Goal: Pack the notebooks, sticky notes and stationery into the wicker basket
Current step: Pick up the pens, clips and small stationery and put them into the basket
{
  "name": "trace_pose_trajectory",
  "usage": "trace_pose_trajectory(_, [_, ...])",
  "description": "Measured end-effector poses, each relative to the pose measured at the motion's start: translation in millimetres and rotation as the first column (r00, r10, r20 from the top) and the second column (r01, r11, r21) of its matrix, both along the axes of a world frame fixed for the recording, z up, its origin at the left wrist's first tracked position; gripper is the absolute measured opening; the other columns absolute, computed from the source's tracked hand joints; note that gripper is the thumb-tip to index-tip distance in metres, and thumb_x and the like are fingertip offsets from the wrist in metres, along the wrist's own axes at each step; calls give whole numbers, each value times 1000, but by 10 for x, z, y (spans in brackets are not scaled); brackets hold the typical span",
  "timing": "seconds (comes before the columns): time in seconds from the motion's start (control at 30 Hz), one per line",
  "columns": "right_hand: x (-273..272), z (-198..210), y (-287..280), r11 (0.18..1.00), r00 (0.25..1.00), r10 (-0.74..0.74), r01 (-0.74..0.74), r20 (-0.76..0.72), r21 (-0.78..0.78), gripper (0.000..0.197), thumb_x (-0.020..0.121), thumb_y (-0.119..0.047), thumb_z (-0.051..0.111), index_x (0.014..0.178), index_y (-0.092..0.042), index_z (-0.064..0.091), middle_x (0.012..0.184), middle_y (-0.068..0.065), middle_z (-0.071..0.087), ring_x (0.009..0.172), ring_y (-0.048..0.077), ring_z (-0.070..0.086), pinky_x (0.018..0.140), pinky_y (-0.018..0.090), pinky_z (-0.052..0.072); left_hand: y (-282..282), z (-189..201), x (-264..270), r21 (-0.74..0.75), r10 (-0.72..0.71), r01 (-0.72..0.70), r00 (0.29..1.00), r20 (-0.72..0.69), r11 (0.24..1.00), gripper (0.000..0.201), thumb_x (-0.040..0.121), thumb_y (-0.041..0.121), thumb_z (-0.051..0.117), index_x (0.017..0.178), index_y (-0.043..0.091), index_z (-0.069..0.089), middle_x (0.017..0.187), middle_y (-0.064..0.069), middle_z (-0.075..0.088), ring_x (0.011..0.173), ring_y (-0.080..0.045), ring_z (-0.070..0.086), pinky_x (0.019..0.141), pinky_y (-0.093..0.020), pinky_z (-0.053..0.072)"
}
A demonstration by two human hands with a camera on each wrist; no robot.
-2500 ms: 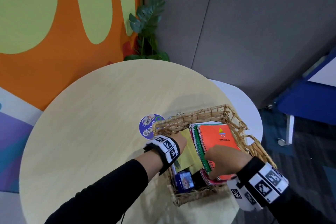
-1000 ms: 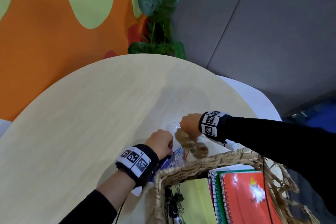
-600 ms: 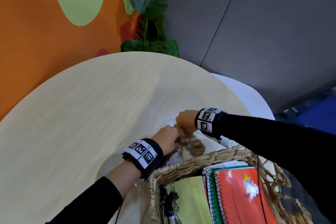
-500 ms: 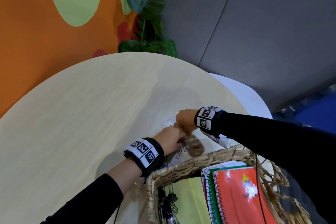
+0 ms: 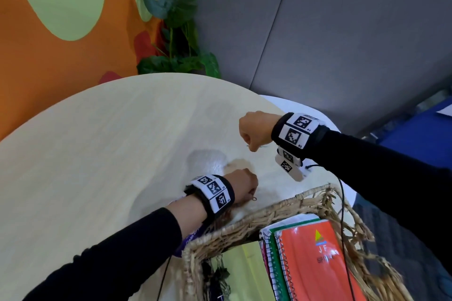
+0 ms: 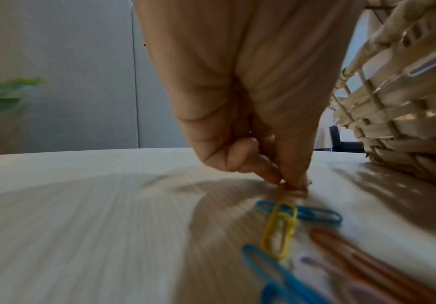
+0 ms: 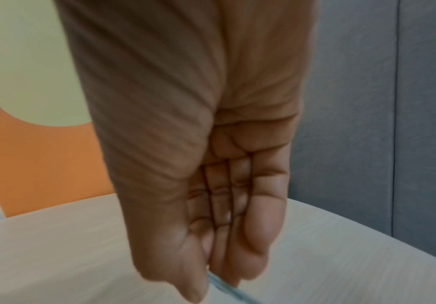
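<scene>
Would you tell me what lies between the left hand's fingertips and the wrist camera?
Loose paper clips on the table, in the left wrist view.

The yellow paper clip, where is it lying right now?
In the left wrist view the yellow paper clip lies on the wooden table, just before the left hand's fingertips, crossing a blue clip, beside the wicker basket.

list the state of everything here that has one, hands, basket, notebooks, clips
left hand: fingertips pinched together on the table, on something too small to tell
right hand: raised above the table, fingers curled round a thin clip
wicker basket: upright on the table, partly packed
orange notebook: closed, flat on top of the stack in the basket
loose paper clips: unpacked, lying on the table beside the basket
</scene>
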State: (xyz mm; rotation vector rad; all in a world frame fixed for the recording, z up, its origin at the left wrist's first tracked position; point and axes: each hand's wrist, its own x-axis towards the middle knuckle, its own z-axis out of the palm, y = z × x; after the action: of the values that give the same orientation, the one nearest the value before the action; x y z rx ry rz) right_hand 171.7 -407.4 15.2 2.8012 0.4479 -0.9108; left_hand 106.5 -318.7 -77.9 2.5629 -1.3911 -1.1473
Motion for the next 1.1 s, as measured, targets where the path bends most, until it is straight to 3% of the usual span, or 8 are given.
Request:
trace_pose_trajectory(0.13, [-105, 183, -21, 999, 999, -13, 11, 40, 37, 6, 73, -13, 70, 69, -9, 68, 70, 3, 64, 68, 22, 59, 50, 20, 39, -4, -40, -65, -13, 39, -38, 999, 18, 999, 28, 89, 8, 52, 61, 9, 50, 74, -14, 59, 67, -29, 51, 79, -32, 51])
trace_pose_trajectory(0.23, [-280, 443, -37, 993, 990, -58, 44, 132, 106, 23, 73, -13, 68, 54, -18, 55, 57, -4, 55, 61, 18, 51, 48, 17, 35, 81, -56, -54, -36, 30, -30, 1000, 1, 999, 20, 92, 11, 50, 73, 17, 51, 91, -8, 56, 80, -19, 44, 76, -24, 35])
trace_pose_trajectory(0.37, [-736, 831, -67, 961, 961, -141, 74, 238, 267, 10, 73, -15, 67, 65, -16, 63, 59, -2, 59, 51, 10, 47, 48, 21, 35, 141, -48, -62, -85, 53, -54, 999, -6, 995, 17, 81, 0, 50, 68, 11, 51, 73, -18, 55, 65, -29, 47, 63, -32, 38])
trace_pose_trajectory(0.43, [-1062, 983, -45, 927, 949, -171, 64, 265, 369, 12, 72, -16, 69, 63, -18, 62, 57, -6, 58, 48, 9, 47, 51, 14, 35, 191, 145, -82, -129, 153, -155, 988, -21, 980, 12, 88, 7, 50, 84, 15, 58, 83, -18, 56, 75, -31, 52, 68, -33, 41])
trace_pose_trajectory(0.6, [-1866, 949, 169, 785, 978, -209, 153, 24, 601, 20, 72, -14, 71, 87, -27, 68, 60, -11, 62, 50, -2, 54, 55, 9, 40, 496, 684, -37, -361, 320, -292, 947, 18, 886, 23, 90, 10, 50, 108, 7, 64, 104, -12, 69, 92, -27, 61, 73, -25, 38])
trace_pose_trajectory(0.7, [-2214, 621, 384, 807, 993, -105, 117, -54, 579, 11, 75, -13, 69, 85, -19, 71, 67, -7, 66, 56, 0, 51, 53, 7, 33, 763, 1005, -189, -465, 389, -326, 920, 45, 823, 21, 86, 11, 55, 103, 12, 67, 92, -6, 71, 76, -15, 54, 74, -21, 38])
trace_pose_trajectory(0.9, [-2625, 3, 789, 920, 976, -40, 119, -213, 373, 20, 81, -9, 66, 99, -3, 70, 96, 15, 73, 89, 27, 65, 73, 29, 48, 1185, 1408, -873, -395, 401, -376, 916, -20, 838, 10, 81, 17, 61, 88, 20, 68, 64, 12, 60, 61, -5, 53, 61, -22, 39])
trace_pose_trajectory(1.1, [-2750, -194, 1007, 978, 959, -47, 102, -281, 183, 22, 82, -11, 69, 101, 0, 68, 102, 16, 68, 83, 28, 59, 72, 33, 50, 1386, 1363, -1401, -241, 369, -359, 929, -5, 901, 12, 78, 14, 62, 86, 14, 71, 63, 14, 57, 68, -10, 56, 68, -26, 47])
